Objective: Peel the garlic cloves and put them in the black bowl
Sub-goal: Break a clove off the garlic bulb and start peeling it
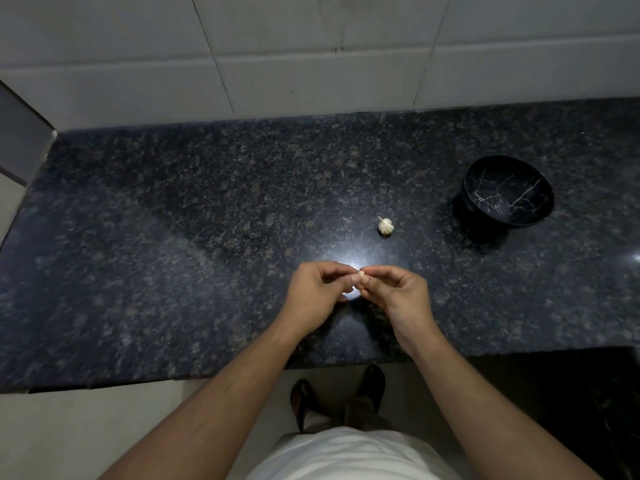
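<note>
A small garlic clove (361,274) is pinched between the fingertips of my left hand (313,292) and my right hand (394,292), held just above the dark granite counter (173,237). Most of the clove is hidden by my fingers. A whole white garlic bulb (385,226) lies on the counter beyond my hands. The black bowl (507,192) with thin white marbling stands at the right, tilted toward me; nothing shows inside it.
A tiled wall (311,57) rises behind the counter. The counter's front edge runs just below my wrists, with floor and my sandalled feet (339,396) beneath. A bright light reflection sits on the counter under my hands.
</note>
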